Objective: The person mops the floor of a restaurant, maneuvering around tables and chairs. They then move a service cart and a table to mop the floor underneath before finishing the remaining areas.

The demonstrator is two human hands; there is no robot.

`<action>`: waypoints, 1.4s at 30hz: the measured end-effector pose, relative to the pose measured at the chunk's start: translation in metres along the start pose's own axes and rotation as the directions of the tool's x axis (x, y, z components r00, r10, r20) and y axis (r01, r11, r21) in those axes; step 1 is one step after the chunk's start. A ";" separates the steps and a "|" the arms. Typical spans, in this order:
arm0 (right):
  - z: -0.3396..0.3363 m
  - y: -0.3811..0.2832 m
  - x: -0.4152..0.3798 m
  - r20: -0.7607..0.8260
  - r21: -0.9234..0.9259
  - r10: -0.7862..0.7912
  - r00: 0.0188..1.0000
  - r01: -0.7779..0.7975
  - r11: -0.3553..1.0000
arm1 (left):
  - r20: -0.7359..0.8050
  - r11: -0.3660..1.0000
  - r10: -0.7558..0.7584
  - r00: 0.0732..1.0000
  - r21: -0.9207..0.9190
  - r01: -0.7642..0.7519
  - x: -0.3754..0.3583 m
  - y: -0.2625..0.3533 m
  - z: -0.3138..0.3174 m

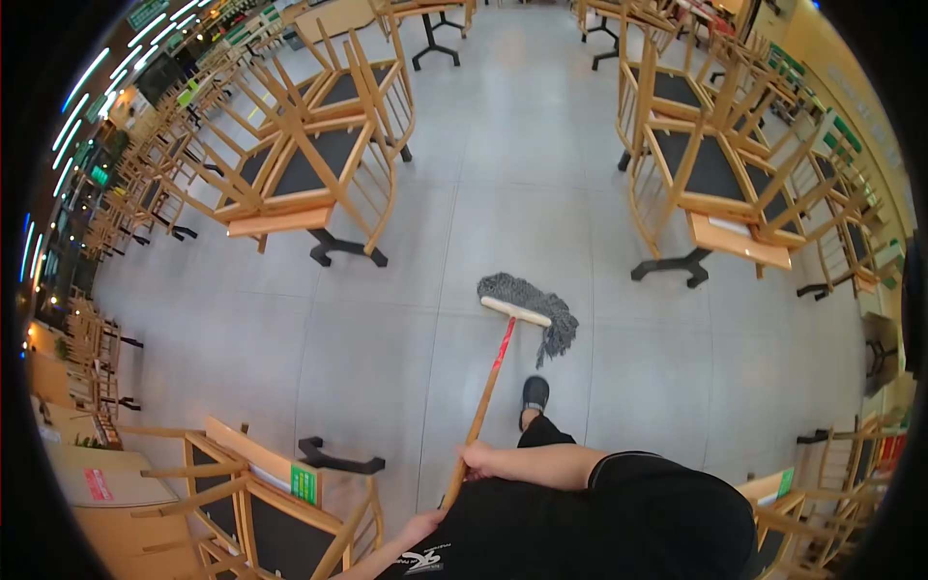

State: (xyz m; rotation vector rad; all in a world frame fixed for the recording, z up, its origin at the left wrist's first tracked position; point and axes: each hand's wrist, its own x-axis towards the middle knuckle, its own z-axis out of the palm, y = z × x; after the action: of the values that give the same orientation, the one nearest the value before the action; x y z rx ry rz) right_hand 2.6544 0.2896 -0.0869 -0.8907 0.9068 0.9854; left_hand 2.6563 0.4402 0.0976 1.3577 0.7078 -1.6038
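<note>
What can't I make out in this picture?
All in the head view:
Mop handle, top end: hidden by the black shirt and left hand.
Left hand, fingers: mostly hidden at the shirt.
Second foot: hidden beneath the body.
Green label, wording: too small.

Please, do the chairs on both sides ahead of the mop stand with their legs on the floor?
No, these chairs rest upside down on the tables, with legs sticking up.
</note>
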 end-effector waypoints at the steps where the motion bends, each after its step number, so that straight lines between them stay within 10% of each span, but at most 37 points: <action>1: -0.014 -0.024 -0.005 -0.010 0.040 -0.018 1.000 0.018 0.999 | -0.021 0.993 0.081 0.997 0.089 -0.079 0.004 0.017 0.010; 6: -0.065 -0.098 -0.009 -0.070 0.037 -0.019 0.997 0.022 0.999 | 0.024 0.894 0.241 0.970 0.384 -0.231 -0.004 0.111 0.066; 14: -0.116 -0.186 -0.010 -0.067 -0.052 0.010 0.998 -0.014 0.999 | -0.042 0.980 0.096 0.995 -0.170 -0.102 0.024 0.190 0.097; 21: -0.147 -0.275 -0.026 -0.023 -0.064 0.023 0.999 -0.025 0.998 | -0.074 0.986 0.097 0.993 -0.131 -0.106 0.040 0.271 0.104; 25: -0.181 -0.338 0.006 -0.048 -0.081 -0.026 0.998 0.022 0.996 | 0.012 0.905 0.284 0.959 0.328 -0.273 0.065 0.350 0.096; 31: -0.226 -0.467 0.000 -0.146 0.101 -0.050 0.988 0.065 0.993 | 0.153 0.987 0.128 0.980 -0.118 -0.111 0.135 0.465 0.088; 37: -0.238 -0.529 -0.009 -0.149 0.118 -0.041 0.988 0.059 0.991 | 0.190 0.995 0.046 0.981 -0.093 -0.028 0.176 0.513 0.058; 40: -0.247 -0.548 0.003 -0.125 0.087 -0.066 0.990 0.077 0.993 | 0.138 0.878 0.231 0.963 0.397 -0.268 0.110 0.576 0.097; 42: -0.254 -0.565 0.000 -0.123 0.004 -0.055 0.991 0.056 0.998 | 0.051 0.923 0.151 0.987 0.349 -0.159 0.110 0.595 0.106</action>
State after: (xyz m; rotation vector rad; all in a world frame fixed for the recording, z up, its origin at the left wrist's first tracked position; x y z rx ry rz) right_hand 3.1298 -0.1070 -0.0657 -0.9731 0.9840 0.8862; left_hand 3.1380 0.0588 0.0875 1.6043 0.2937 -1.6674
